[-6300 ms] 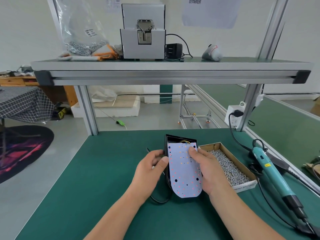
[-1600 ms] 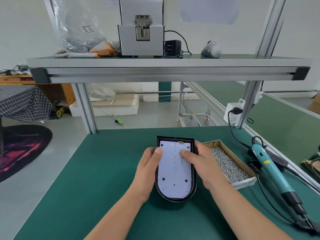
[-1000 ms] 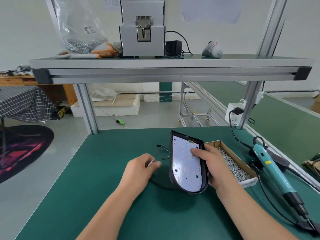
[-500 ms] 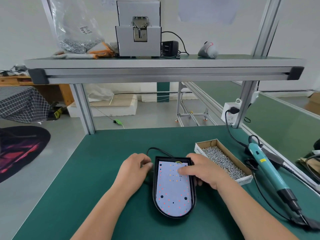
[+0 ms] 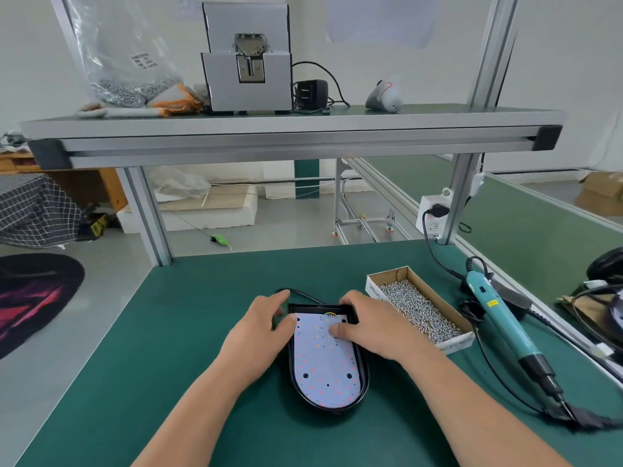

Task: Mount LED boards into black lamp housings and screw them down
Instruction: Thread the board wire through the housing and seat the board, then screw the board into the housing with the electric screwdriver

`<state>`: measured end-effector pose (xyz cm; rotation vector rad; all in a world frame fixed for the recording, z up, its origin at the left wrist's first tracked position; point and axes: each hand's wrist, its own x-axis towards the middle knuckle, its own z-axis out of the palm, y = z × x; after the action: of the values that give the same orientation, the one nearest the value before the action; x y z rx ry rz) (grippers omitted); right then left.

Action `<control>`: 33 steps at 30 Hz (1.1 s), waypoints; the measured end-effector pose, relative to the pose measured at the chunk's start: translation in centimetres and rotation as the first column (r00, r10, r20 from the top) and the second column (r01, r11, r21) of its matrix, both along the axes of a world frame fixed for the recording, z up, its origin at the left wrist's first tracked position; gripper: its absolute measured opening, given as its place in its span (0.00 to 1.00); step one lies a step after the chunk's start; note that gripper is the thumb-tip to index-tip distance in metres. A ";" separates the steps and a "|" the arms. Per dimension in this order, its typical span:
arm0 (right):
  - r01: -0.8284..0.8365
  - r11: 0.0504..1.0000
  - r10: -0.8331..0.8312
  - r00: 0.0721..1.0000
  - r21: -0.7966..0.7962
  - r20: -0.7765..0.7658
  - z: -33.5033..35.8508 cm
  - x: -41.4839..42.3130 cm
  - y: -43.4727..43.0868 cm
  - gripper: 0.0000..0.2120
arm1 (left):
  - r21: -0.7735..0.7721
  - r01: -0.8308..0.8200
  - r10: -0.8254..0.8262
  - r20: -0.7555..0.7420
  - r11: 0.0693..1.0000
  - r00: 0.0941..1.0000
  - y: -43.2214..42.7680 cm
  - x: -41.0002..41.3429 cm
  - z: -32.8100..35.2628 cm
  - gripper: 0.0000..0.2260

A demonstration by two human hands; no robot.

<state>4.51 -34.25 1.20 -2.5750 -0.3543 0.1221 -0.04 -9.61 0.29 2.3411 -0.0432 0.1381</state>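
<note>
The fingers [image 5: 280,299] of the left hand [image 5: 258,335] curl round the far left corner of the black housing [image 5: 365,377]. The right hand [image 5: 377,330] hooks over its far right corner, thumb flat on the LED board [image 5: 323,357]. The board lies in the housing, mid-worktop [image 5: 168,332] toward the near edge. To seat it well, I judge: press evenly, keep the wires [image 5: 329,314] clear, and line up the holes before reaching for the screws [image 5: 418,308] and the screwdriver [image 5: 502,323] toward the right edge.
</note>
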 end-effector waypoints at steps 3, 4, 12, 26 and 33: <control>0.021 1.000 -0.021 1.000 0.013 0.002 0.0 -0.2 0.2 0.26 | 0.006 0.001 0.000 -0.029 1.000 1.000 -0.2 0.1 0.1 0.19; 0.025 0.999 -0.025 1.000 0.025 -0.003 0.0 -0.2 0.2 0.27 | 0.009 -0.013 0.013 -0.028 1.000 1.000 -0.2 0.1 0.0 0.18; 0.099 0.986 -0.100 0.995 0.137 0.003 3.4 -1.0 -2.7 0.28 | -0.022 -0.048 0.049 0.055 0.999 0.997 -0.3 -0.3 -0.2 0.19; 0.547 0.810 -0.497 0.832 -0.212 0.245 2.9 -6.0 -20.1 0.26 | 0.086 -0.173 0.154 0.193 0.981 0.969 -0.5 -1.4 2.2 0.20; 0.535 0.840 -0.529 0.844 -0.087 0.086 1.4 -6.4 -20.0 0.18 | 0.190 -0.233 0.133 0.429 0.954 0.894 -0.8 -1.9 3.2 0.19</control>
<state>-1.91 -54.23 2.60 -2.6836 0.3702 -0.1432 -1.92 -10.45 3.51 2.5101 -0.0471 0.7616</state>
